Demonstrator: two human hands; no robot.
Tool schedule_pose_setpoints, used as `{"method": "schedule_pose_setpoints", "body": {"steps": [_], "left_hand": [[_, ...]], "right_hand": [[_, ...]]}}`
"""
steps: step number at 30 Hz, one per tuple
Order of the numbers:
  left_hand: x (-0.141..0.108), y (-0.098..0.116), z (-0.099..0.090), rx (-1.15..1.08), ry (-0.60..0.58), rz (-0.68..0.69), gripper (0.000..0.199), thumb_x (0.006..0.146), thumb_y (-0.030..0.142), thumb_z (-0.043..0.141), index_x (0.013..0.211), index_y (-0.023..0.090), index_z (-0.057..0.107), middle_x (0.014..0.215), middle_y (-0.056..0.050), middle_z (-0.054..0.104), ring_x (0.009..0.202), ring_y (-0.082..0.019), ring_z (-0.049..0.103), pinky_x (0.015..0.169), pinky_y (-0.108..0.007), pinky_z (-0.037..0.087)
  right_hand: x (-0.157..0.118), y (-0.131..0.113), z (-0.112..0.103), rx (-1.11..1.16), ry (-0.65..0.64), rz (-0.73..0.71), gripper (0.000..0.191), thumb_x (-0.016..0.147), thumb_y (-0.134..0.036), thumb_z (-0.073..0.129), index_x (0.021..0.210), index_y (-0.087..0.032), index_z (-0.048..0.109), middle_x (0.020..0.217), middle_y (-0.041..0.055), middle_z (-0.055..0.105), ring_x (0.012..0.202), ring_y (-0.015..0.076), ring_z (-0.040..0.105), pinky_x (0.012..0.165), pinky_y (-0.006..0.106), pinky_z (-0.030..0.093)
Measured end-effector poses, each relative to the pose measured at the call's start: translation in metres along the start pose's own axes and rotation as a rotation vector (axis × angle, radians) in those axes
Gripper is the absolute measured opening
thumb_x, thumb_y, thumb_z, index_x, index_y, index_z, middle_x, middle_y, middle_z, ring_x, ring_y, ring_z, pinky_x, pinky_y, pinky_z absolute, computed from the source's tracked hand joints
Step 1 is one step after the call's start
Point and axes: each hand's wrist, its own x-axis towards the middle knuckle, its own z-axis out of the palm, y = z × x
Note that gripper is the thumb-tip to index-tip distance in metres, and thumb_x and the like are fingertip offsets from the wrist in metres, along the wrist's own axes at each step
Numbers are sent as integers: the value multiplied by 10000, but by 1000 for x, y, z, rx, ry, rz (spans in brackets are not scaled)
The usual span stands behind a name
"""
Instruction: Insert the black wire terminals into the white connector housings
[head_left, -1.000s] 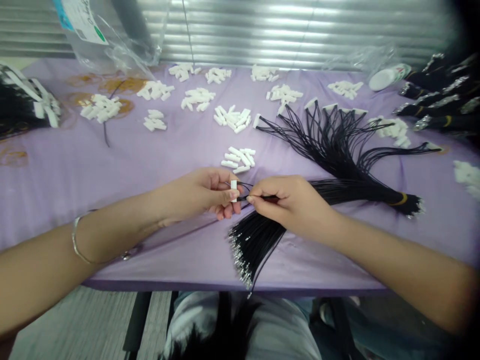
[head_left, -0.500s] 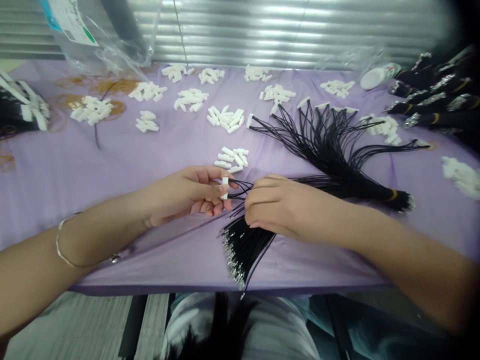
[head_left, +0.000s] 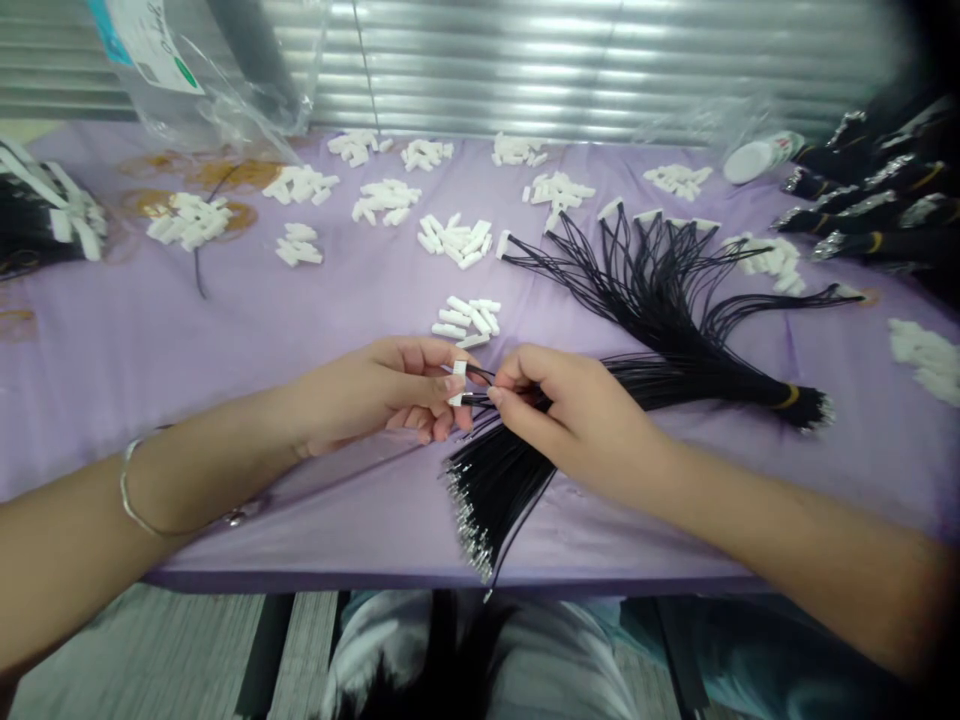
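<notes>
Left fingers [head_left: 420,365] are grasping a white connector [head_left: 457,383], right fingers [head_left: 525,375] pinching a black wire [head_left: 476,398] at its 3 o'clock; misalignment risks bending the wire end

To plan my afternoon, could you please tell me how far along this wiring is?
Done: the upper black wires end in white connectors. In hand: the left hand holds a white connector to a wire end pinched by the right hand. Left: metal-tipped wires and loose connectors.

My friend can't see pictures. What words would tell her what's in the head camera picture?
The left hand pinches a small white connector while the right hand holds a black wire to it. Bundles of black wires and piles of white connectors lie on a purple tablecloth.
</notes>
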Motion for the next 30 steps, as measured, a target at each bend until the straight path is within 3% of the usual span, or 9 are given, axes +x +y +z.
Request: {"method": "schedule_pose_setpoints", "body": {"steps": [5, 15, 25, 30], "left_hand": [[0, -1, -2, 22, -10, 12, 111, 853, 172, 533, 943, 122, 573, 760, -38, 624, 575, -52, 530, 524, -139, 419], [1, 1, 1, 25, 11, 7, 85, 854, 159, 529, 918, 114, 560, 740, -24, 616, 565, -44, 532, 521, -138, 403], [2, 0, -1, 7, -7, 9, 72, 851, 139, 533, 919, 121, 549, 735, -20, 617, 567, -38, 541, 558, -134, 445], [3, 0, 0, 37, 23, 8, 35, 855, 139, 523, 846, 111, 542, 710, -16, 613, 556, -35, 553, 552, -128, 457]], "right_hand": [[1, 2, 1, 14, -39, 18, 88, 804, -183, 503, 734, -141, 537, 666, -11, 557, 579, 79, 465, 560, 209, 326], [3, 3, 1, 30, 31, -48, 108, 823, -185, 502, 741, -133, 547, 660, -12, 550, 592, 73, 463, 574, 195, 338], [4, 7, 3, 29, -12, -62, 125, 830, -192, 506, 740, -131, 568, 665, -5, 556, 609, 83, 472, 590, 207, 339], [6, 8, 9, -36, 38, -111, 108, 819, -177, 527, 740, -122, 575, 671, 4, 555, 625, 85, 469, 597, 203, 337]]}}
